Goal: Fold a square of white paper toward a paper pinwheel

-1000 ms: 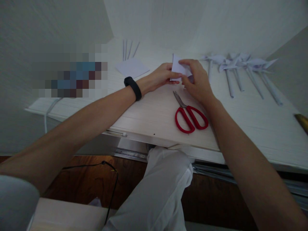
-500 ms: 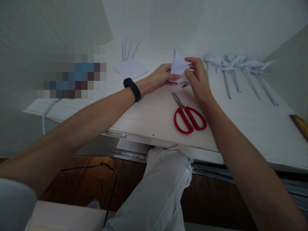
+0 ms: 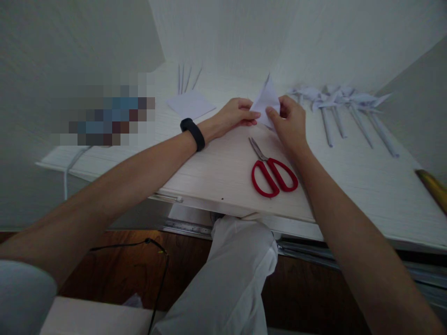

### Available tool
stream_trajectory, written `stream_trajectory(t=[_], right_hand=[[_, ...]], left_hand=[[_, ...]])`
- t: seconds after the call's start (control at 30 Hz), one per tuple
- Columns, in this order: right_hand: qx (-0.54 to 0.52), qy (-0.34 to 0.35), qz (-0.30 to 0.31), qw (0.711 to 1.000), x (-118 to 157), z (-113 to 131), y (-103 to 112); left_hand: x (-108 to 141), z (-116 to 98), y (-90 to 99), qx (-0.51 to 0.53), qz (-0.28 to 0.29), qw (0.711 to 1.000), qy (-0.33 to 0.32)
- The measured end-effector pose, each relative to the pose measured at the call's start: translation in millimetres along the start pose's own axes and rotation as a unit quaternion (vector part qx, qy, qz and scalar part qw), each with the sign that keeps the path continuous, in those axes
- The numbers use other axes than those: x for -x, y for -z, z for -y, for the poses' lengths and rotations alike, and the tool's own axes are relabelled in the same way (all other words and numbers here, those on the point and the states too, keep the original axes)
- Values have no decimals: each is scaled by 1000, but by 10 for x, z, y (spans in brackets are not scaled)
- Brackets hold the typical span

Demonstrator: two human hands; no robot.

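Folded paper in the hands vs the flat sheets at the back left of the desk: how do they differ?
The folded paper is pinched between the left hand and right hand, off the desk; the flat sheets lie untouched on it. The folded paper rises to a point; the flat sheets are square and level. The folded paper is just behind the red scissors; the flat sheets lie beside thin paper sticks. Both are white paper.

I see my left hand (image 3: 234, 114) and right hand (image 3: 290, 122) pinching a folded white paper (image 3: 266, 100) just beyond the red scissors (image 3: 269, 169); paper pinwheels (image 3: 340, 104) lie right of the scissors.
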State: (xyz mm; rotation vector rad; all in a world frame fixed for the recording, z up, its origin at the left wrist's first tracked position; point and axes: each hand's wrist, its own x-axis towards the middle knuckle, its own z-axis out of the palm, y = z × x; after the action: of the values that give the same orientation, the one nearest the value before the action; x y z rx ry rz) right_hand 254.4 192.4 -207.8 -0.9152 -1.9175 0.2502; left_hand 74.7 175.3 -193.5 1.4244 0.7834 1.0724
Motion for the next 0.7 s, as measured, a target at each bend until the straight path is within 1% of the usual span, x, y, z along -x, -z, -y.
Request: stream_trajectory(t=[0.13,0.27,0.5,0.7], right_hand=[[-25,-38,-18,999,0,44,-9],[-62,-66,-25,996,-2,68,-21],[-169,-130,-24,977,-1,132,-19],[-229,-173,-23,958,13,160,-3]], left_hand=[[8,-19,-6,-15,-46,999,-1],[25,-57,-27,-42,-67,997,-9],[32,-69,-15,-80,-64,994,-32],[15,-34,33,-92,-42,994,-34]])
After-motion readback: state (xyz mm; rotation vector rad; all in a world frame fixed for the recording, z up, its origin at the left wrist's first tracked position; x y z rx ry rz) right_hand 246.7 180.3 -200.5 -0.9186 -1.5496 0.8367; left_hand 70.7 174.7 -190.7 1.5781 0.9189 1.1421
